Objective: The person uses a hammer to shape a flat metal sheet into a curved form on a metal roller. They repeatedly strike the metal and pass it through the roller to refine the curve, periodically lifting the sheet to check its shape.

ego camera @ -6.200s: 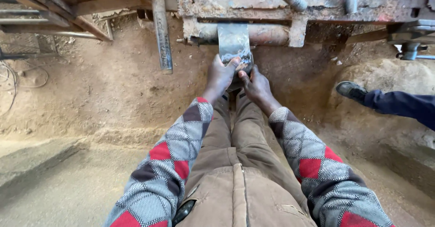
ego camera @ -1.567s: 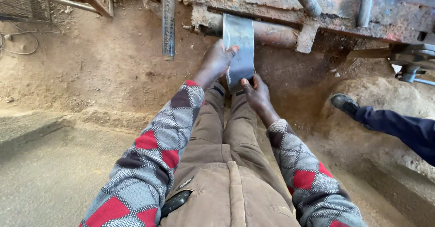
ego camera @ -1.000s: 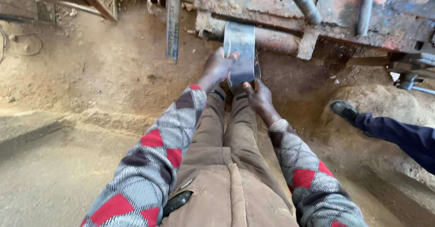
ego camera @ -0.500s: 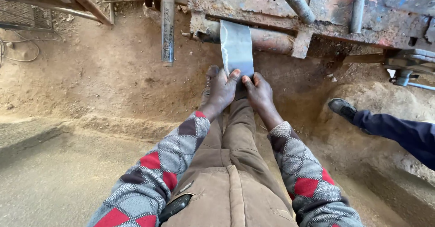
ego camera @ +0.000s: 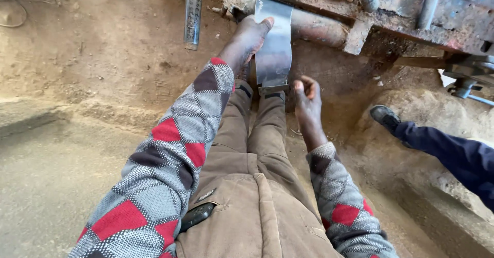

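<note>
A shiny bent metal strip (ego camera: 275,47) hangs down from a rusty horizontal pipe (ego camera: 316,27) under a machine frame. My left hand (ego camera: 246,37) is stretched forward and presses flat against the strip's left edge near its top. Beside the strip's lower end my right hand (ego camera: 307,97) is held with the fingers loosely curled; whether it touches the strip I cannot tell. My legs in brown trousers (ego camera: 247,150) extend toward the strip, with my feet just below it.
A rusty machine underside (ego camera: 411,6) with pipes spans the top. A grey metal bar (ego camera: 192,13) hangs at upper left. Another person's dark-trousered leg and shoe (ego camera: 386,116) lie at the right on sandy ground (ego camera: 77,73). A dark phone (ego camera: 194,216) sits in my pocket.
My left hand has slid up the strip toward the pipe. My right hand has dropped off the strip's face to its lower end. The view has tilted downward.
</note>
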